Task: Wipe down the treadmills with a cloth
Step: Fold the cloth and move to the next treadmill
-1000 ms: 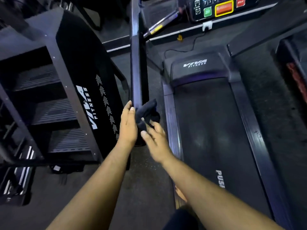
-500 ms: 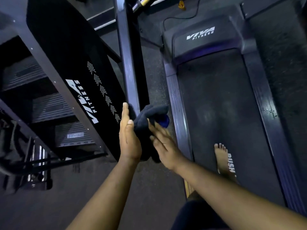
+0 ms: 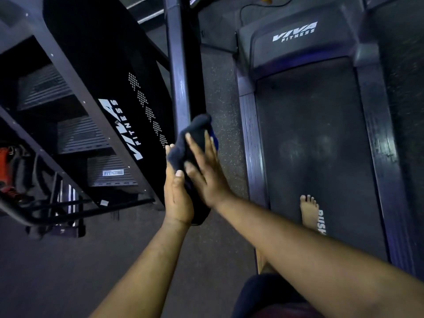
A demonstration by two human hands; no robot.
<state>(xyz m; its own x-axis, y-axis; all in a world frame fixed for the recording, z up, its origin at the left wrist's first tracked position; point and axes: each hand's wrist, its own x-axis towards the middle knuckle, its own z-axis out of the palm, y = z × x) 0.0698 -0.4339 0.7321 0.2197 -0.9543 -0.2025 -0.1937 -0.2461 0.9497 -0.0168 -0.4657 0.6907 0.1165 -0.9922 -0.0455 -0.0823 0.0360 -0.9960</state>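
Dark cloth [image 3: 190, 143] is sandwiched around the treadmill upright [image 3: 177, 72], left hand [image 3: 176, 191] and right hand [image 3: 204, 171] flat and pressed together on it; post axis runs toward 12 o'clock.

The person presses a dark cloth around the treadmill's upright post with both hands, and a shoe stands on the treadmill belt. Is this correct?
Not quite: the head view shows a bare foot, not a shoe, on the treadmill belt. The rest holds: the left hand and right hand press the dark cloth around the upright post.
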